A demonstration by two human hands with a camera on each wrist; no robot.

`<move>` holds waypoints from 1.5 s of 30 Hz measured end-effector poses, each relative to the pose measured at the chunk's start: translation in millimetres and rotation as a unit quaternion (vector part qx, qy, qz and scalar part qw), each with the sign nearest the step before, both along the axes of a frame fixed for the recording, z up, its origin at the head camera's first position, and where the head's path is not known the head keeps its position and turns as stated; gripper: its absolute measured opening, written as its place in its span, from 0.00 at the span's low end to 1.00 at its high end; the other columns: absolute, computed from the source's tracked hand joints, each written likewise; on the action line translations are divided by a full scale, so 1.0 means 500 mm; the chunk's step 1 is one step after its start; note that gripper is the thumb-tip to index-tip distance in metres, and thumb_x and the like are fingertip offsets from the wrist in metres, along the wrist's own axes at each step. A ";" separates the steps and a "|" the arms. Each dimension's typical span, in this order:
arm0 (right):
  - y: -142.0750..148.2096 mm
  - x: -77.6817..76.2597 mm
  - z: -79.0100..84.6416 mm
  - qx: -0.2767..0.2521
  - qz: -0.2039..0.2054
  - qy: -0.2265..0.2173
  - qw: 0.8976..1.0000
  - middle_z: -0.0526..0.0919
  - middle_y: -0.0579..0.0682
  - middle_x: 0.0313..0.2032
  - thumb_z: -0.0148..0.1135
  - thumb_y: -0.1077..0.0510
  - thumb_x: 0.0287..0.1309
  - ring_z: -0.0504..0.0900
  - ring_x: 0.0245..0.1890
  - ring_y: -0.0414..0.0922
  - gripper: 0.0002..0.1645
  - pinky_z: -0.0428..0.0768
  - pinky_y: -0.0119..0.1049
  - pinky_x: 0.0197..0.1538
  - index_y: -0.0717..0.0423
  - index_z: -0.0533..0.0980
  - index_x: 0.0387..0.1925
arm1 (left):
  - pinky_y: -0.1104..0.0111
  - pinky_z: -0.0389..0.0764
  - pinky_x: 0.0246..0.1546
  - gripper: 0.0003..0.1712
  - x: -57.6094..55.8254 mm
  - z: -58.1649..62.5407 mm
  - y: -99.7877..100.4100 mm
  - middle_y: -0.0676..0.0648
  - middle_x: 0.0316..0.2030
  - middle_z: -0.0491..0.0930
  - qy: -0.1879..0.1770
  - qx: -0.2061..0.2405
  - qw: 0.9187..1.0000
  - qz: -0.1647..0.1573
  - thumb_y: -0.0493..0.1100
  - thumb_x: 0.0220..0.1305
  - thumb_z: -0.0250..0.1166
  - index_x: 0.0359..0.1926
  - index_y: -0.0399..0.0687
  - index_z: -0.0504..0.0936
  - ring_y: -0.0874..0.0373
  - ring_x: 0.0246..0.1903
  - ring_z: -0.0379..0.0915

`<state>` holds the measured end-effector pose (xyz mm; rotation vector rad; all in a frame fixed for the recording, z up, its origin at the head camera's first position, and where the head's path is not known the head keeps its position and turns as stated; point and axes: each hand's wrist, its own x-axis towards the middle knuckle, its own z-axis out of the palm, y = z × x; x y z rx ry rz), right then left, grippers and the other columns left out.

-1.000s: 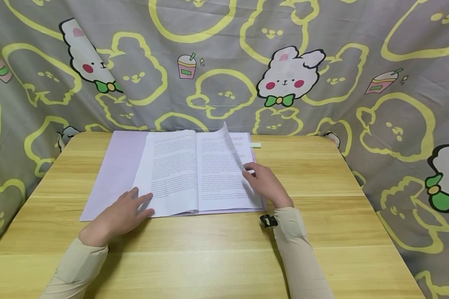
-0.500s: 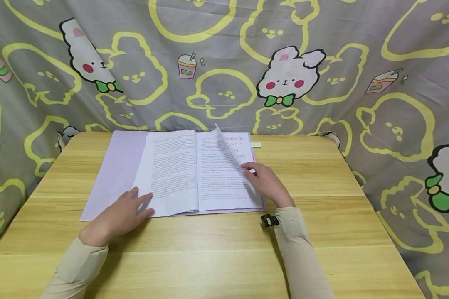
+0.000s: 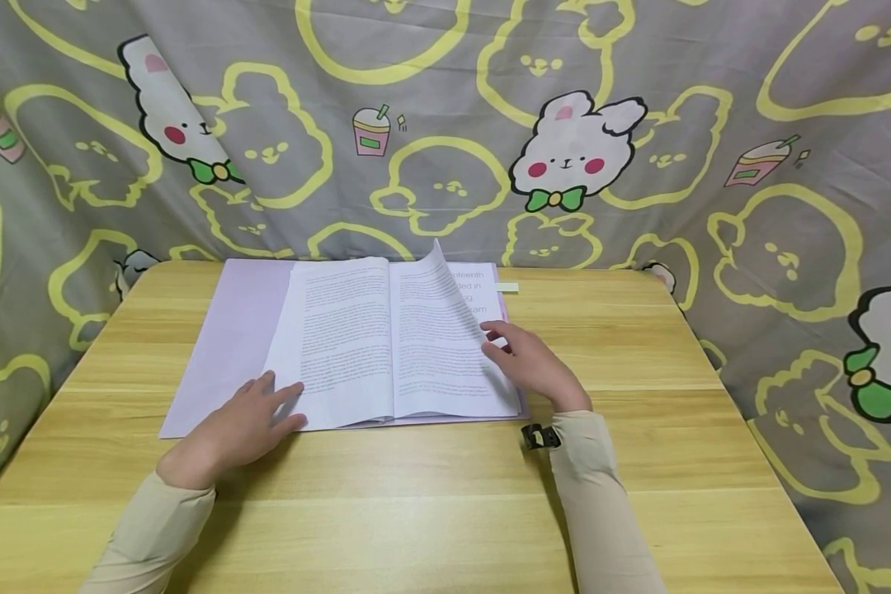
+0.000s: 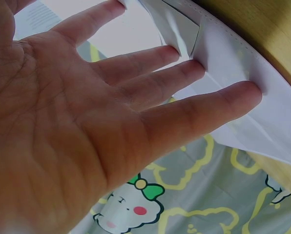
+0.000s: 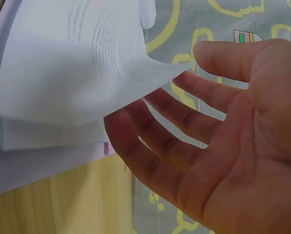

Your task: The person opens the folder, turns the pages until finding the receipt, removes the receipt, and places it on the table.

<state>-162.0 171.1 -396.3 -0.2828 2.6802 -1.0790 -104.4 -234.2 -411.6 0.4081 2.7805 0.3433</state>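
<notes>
An open book (image 3: 345, 346) with printed white pages and a lilac cover (image 3: 230, 330) lies on the table. My left hand (image 3: 241, 425) rests with spread fingers on the left page and cover near their lower edge; its straight fingers show in the left wrist view. At the right edge of the book, my right hand (image 3: 530, 359) pinches the edge of one page (image 3: 445, 330). That page curls upward, its top corner raised, and large print shows on the sheet below. In the right wrist view the thumb meets the page edge (image 5: 135, 83) while the other fingers lie beneath it.
A pale tab (image 3: 508, 288) sticks out at the book's right side. The wooden table (image 3: 431, 511) extends to both sides. Behind it hangs a grey curtain (image 3: 445, 107) with cartoon prints. A black band (image 3: 540, 436) sits at the right wrist.
The page in my right hand has bent back and forth slightly, and its lower edge has now lifted off the sheets below. My right hand shifted a little rightward; the left stays put.
</notes>
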 end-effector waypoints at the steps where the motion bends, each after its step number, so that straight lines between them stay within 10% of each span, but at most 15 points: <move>1: 0.000 0.001 0.002 -0.003 0.002 0.000 1.000 0.79 0.59 0.62 0.52 0.51 0.77 0.80 0.58 0.56 0.28 0.79 0.53 0.58 0.57 0.69 0.72 | 0.29 0.69 0.56 0.35 0.000 0.000 0.000 0.16 0.68 0.59 0.000 0.000 1.000 0.000 0.56 0.73 0.61 0.70 0.38 0.72 0.16 0.65 0.58; 45: -0.061 0.011 -0.010 -0.008 0.046 0.033 0.998 0.58 0.53 0.78 0.55 0.41 0.74 0.75 0.65 0.54 0.39 0.74 0.54 0.66 0.45 0.59 0.79 | 0.30 0.70 0.57 0.35 0.003 0.005 0.001 0.16 0.68 0.59 0.003 0.001 1.000 -0.002 0.55 0.73 0.61 0.70 0.37 0.72 0.17 0.65 0.59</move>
